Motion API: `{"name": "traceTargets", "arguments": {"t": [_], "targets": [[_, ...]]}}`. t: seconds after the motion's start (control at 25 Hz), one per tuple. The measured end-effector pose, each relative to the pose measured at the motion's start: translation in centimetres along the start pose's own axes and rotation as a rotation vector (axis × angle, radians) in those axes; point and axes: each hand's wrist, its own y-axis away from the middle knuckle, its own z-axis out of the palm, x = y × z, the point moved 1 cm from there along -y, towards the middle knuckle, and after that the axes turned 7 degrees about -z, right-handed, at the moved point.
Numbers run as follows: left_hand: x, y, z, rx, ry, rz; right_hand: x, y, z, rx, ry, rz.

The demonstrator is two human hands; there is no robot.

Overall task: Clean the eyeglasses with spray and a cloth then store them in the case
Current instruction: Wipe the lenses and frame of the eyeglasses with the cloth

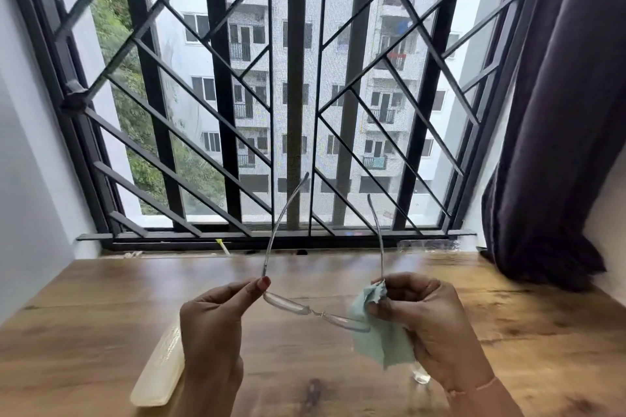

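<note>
We look out through a black window grille [294, 95] at apartment blocks, with a dark curtain [559, 145] hanging at the right and a wooden desk [101, 298] running below the sill. The eyeglasses [305, 308] are held up in the air over the middle of the desk, temples open and pointing away toward the window. Our left hand [210, 325] pinches the frame at its left corner between thumb and forefinger. Our right hand [430, 322] grips the pale green cloth [382, 338], wrapped over the right lens and its corner, so we judge that the wiping is under way.

The cream case [157, 369] lies on the desk toward the near edge, left of the middle, partly behind the left wrist. A small clear thing [420, 376] shows below the right hand; it may be the spray bottle, but it is too blurred to tell.

The frame looks thin and clear, and it is held only at its two ends. If we rub hard on the right lens while the left pinch holds firm, the bridge could twist or the hinge could strain. If the pinch is too light, the glasses could slip and drop onto the wood. A low sweep of the right wrist might also knock over the clear thing beneath it.
</note>
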Motion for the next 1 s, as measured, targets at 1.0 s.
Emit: {"name": "traceTargets", "arguments": {"t": [1.0], "targets": [[3.3,2.9,0.8,-0.096,-0.456,0.606,-5.3,0.0,-0.8,0.068,0.014,-0.241]]}}
